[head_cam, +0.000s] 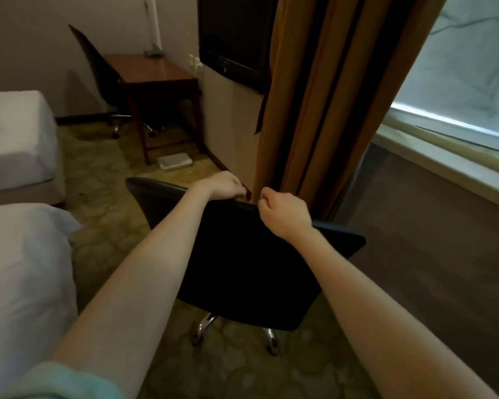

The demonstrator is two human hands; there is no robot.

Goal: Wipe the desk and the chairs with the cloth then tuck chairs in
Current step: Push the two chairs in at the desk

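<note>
A black office chair (242,263) on chrome castors stands right in front of me, its backrest turned toward me. My left hand (224,185) grips the top edge of the backrest, fingers curled over it. My right hand (283,211) grips the same edge just to the right. Across the room a brown wooden desk (153,70) stands against the wall, with a second black chair (98,73) at its left side. No cloth shows in either hand.
Two white beds (18,139) lie to the left. Brown curtains (329,96) hang just beyond the chair, with a window sill (444,156) to the right. A dark TV (234,38) is mounted on the wall. A white flat object (174,161) lies on the carpet by the desk.
</note>
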